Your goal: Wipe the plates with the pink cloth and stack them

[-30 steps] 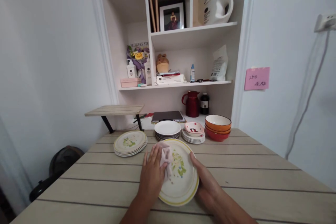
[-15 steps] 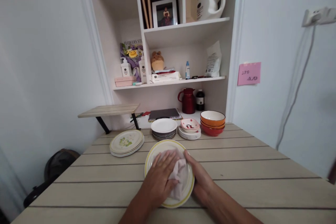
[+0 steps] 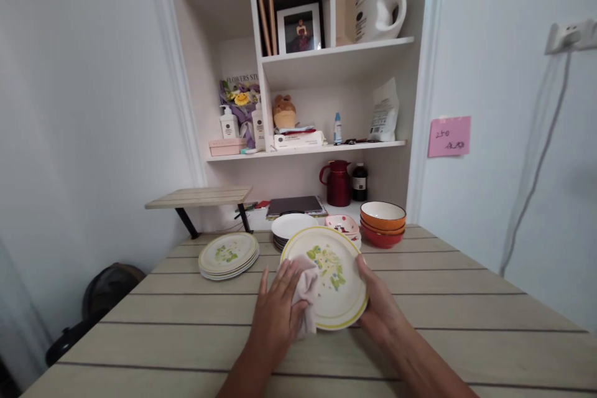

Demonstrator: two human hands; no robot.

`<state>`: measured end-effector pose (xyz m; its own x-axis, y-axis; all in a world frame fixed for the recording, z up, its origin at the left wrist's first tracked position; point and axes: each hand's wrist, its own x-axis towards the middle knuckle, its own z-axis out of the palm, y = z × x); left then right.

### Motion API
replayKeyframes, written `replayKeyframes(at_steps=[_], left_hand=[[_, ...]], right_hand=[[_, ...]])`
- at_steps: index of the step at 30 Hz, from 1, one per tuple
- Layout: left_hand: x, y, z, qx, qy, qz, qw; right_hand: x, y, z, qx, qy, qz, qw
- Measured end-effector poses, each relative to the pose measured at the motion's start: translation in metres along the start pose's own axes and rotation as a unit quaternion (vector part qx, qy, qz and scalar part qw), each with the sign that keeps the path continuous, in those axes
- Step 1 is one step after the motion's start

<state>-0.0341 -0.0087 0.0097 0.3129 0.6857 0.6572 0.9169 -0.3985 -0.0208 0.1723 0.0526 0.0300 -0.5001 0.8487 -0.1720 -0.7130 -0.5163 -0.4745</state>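
A cream plate (image 3: 342,286) with a yellow rim and a green floral print is held tilted above the table. My right hand (image 3: 380,308) grips its right edge, thumb on the front and fingers behind. My left hand (image 3: 277,308) is closed on a pale pink cloth (image 3: 306,298), which touches the plate's left side. To the left lies a stack of matching floral plates (image 3: 228,252). Behind the held plate stand white-topped plates (image 3: 291,225) in a stack and a pink patterned bowl (image 3: 342,222), both partly hidden.
Orange and red bowls (image 3: 382,224) are stacked at the back right of the slatted table (image 3: 186,336). A small raised wooden shelf (image 3: 200,197) stands at the back left. Behind are a red jug (image 3: 337,185), a dark bottle (image 3: 359,182) and white shelving (image 3: 336,62).
The plate has been raised, tilted and moved right by my right hand. My left hand and the cloth have slid from its middle to its left side, uncovering the floral print.
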Motion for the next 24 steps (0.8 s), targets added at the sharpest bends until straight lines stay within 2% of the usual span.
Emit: replayKeyframes(at_steps=[3, 6, 10, 14, 17, 21, 24], left_hand=[[-0.002, -0.005, 0.002, 0.014, 0.012, -0.021, 1.000], [-0.002, -0.006, 0.006, 0.024, 0.020, -0.011, 0.999], [-0.001, 0.000, 0.006, 0.017, 0.003, 0.034, 0.999], [0.001, 0.012, -0.005, -0.005, -0.039, 0.095, 0.995], [0.003, 0.016, -0.012, -0.007, -0.050, 0.114, 0.992], [0.003, 0.012, -0.009, 0.003, -0.047, 0.088, 0.995], [0.002, 0.004, -0.002, 0.015, -0.007, 0.025, 1.000]], right_hand=[[0.000, 0.006, 0.001, -0.006, -0.005, -0.005, 1.000], [-0.001, 0.007, 0.002, -0.003, -0.016, -0.008, 1.000], [-0.004, 0.005, 0.004, -0.002, -0.030, -0.007, 1.000], [-0.008, 0.010, 0.008, -0.006, -0.032, -0.002, 0.999], [-0.010, 0.017, 0.011, -0.011, -0.029, 0.021, 0.999], [-0.011, 0.024, 0.013, -0.015, -0.033, 0.023, 0.999], [-0.012, 0.026, 0.014, -0.017, -0.024, 0.024, 0.999]])
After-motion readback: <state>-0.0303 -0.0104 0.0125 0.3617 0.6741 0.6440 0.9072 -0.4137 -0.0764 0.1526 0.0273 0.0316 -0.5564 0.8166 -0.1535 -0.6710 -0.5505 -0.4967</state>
